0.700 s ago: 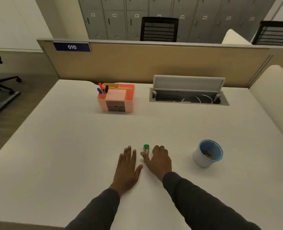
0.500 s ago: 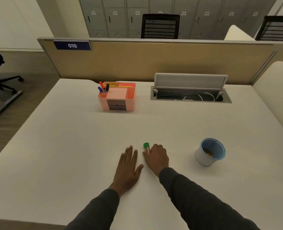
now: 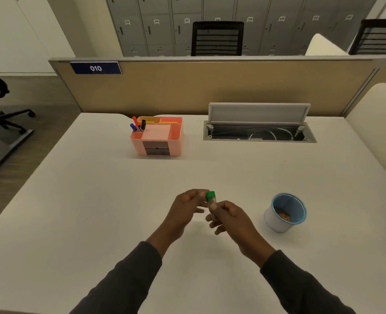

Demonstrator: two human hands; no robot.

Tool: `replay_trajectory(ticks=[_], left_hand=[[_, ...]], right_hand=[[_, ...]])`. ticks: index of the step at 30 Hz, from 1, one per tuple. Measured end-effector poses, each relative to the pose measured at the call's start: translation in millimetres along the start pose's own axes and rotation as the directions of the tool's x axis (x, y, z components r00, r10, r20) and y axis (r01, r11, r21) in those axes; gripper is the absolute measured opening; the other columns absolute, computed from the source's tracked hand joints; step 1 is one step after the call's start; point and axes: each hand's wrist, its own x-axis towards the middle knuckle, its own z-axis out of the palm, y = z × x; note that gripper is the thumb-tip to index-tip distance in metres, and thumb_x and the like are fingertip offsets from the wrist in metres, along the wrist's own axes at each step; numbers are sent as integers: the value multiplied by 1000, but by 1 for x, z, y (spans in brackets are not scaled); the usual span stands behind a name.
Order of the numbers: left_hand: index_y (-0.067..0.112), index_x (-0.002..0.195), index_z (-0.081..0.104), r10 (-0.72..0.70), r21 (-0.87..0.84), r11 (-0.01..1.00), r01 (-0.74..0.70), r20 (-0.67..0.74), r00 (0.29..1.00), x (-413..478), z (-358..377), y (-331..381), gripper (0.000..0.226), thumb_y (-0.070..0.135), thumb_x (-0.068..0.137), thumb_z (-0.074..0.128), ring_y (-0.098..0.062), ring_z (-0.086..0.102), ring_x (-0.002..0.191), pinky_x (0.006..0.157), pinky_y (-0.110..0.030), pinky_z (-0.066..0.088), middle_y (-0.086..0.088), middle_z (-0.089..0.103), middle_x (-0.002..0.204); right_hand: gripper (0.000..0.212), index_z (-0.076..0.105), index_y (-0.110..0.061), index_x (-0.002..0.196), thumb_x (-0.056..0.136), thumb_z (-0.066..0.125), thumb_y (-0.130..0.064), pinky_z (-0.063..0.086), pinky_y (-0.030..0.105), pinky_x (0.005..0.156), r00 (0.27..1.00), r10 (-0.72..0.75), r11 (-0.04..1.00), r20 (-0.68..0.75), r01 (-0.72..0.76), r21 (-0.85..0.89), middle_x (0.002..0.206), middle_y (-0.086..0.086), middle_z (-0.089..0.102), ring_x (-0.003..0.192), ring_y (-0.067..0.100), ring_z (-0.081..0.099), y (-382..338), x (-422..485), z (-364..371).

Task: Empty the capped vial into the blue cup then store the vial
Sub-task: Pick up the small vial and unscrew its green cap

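Note:
A small clear vial [image 3: 211,205] with a green cap is held upright above the white desk [image 3: 97,211], gripped around its body by my right hand [image 3: 230,217]. My left hand [image 3: 185,209] is raised beside it, fingertips touching or nearly touching the green cap. The blue cup [image 3: 284,211], white outside and blue inside, stands on the desk to the right of my hands with some orange bits at its bottom.
A pink desk organiser [image 3: 158,135] with pens stands at the back centre-left. An open cable tray [image 3: 258,131] with a raised lid is set into the desk at the back right. A tan partition [image 3: 210,85] closes the far edge.
Both hands were flat on the desk with the vial standing between the fingers. Now my right hand has lifted the vial and my left hand has risen to its cap.

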Motion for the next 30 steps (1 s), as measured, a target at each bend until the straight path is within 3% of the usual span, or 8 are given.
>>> replay_trajectory(ticks=[4,9,12,16,20,24,28,30], left_hand=[[14,117,73,93,-92,992,-81,130,987,-10,18,40,27,18,102,50,-22,71,99,83,-30,58,-18,74,111],[10,117,72,223,31,972,-234,214,951,-19,40,80,24,10,100,54,-15,71,85,80,-26,57,-15,75,105],[14,117,71,266,215,918,-333,290,919,-19,47,96,22,14,98,59,-14,71,85,86,-31,59,-5,76,102],[23,122,66,264,432,786,-441,410,873,-16,58,119,26,24,97,61,-8,70,94,86,-23,59,6,73,109],[22,125,63,198,526,684,-505,533,823,-15,74,140,29,26,96,62,-13,69,101,91,-30,59,3,72,116],[21,118,63,159,549,635,-544,596,787,-15,88,155,21,24,97,62,-15,69,95,85,-40,60,3,73,106],[22,113,64,144,553,635,-539,602,786,-10,98,163,18,25,95,64,-11,69,90,82,-44,60,5,74,100],[22,113,64,145,544,634,-550,615,775,-9,102,164,18,24,95,65,-13,70,91,83,-44,60,3,75,102]], right_hand=[[32,64,-2,106,106,47,-30,56,32,67,998,-25,989,66,16,145,86,8,74,73,17,67,-22,-26,-21],[35,63,-5,110,109,38,-29,46,28,56,996,-32,967,83,9,256,73,5,63,58,12,55,-45,-52,-50],[33,69,-21,103,107,41,-39,38,25,53,991,-106,987,81,95,126,70,0,55,56,8,45,-53,-60,-68],[29,62,-15,105,105,45,-38,42,17,53,984,-148,987,94,153,-50,68,-6,57,57,5,46,-58,-65,-94],[15,52,-16,104,104,52,-30,43,18,52,961,-173,971,214,203,-126,72,-3,63,57,7,50,-60,-67,-123],[21,51,-7,105,104,51,-27,41,15,53,942,-196,942,271,258,-213,73,2,52,55,1,45,-61,-68,-143],[24,47,-43,80,103,50,-38,39,19,54,910,-344,801,233,414,-433,68,-9,50,57,4,45,-58,-69,-156],[25,43,-45,79,103,49,-41,39,25,53,900,-372,754,228,436,-491,70,-2,54,58,8,46,-58,-70,-162]])
